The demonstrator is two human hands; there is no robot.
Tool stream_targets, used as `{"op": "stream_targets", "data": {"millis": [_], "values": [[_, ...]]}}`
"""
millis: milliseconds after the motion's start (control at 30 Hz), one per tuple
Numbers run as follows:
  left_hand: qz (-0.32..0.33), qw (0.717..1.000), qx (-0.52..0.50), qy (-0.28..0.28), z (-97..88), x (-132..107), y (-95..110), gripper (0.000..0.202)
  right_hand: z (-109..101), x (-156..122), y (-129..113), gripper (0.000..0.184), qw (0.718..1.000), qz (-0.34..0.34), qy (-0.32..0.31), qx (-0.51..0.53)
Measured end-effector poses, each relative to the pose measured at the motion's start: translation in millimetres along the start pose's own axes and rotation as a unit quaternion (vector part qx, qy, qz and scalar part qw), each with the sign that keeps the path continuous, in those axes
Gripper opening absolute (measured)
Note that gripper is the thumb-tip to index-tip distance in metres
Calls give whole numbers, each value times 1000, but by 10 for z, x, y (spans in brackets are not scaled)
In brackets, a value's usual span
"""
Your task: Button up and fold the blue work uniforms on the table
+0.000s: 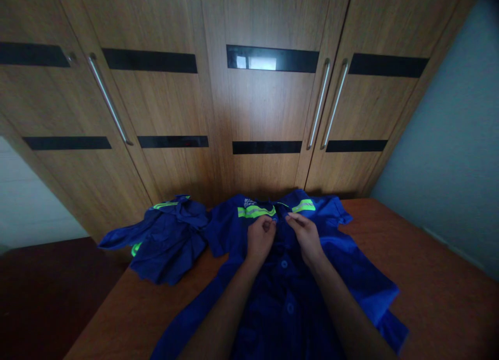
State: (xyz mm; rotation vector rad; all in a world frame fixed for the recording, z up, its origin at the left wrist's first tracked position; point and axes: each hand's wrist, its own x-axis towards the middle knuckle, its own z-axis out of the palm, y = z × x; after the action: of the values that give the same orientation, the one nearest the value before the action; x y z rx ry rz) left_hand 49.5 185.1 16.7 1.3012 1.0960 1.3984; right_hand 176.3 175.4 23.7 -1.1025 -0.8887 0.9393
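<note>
A dark blue work shirt (351,258) with yellow-green reflective strips lies spread on the wooden table, its collar end toward the wardrobe. My left hand (260,238) pinches one edge of the front opening, close to a button. Opposite it, my right hand (306,235) has its thumb and fingers closed on the other front edge. A small gap of dark cloth separates the two hands. Lower on the front, a round button (284,264) and another button (290,308) show between my forearms. My arms hide part of the shirt's lower body.
A crumpled blue garment (171,245) with reflective strips lies at the table's left edge. Behind the table (421,287) stands a wooden wardrobe (265,105) with long metal handles. A pale wall (448,168) borders the right side.
</note>
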Motion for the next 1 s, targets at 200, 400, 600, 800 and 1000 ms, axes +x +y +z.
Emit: {"op": "stream_targets", "data": {"millis": [200, 400, 600, 800, 1000], "values": [[93, 987, 130, -2, -20, -6, -39, 6, 17, 6, 76, 24, 985, -114, -39, -126], [60, 996, 55, -38, -16, 40, -58, 14, 13, -11, 108, 23, 956, -169, -31, -237], [48, 996, 33, -66, -39, 44, -34, 17, -5, 5, 134, 25, 967, -137, -40, -212], [138, 974, 179, -20, -88, -23, 68, 9, -12, 10, 141, 24, 969, -120, -102, -192], [157, 953, 258, -28, -88, -83, 105, 12, -11, 12, 151, 24, 968, -106, -143, -178]]}}
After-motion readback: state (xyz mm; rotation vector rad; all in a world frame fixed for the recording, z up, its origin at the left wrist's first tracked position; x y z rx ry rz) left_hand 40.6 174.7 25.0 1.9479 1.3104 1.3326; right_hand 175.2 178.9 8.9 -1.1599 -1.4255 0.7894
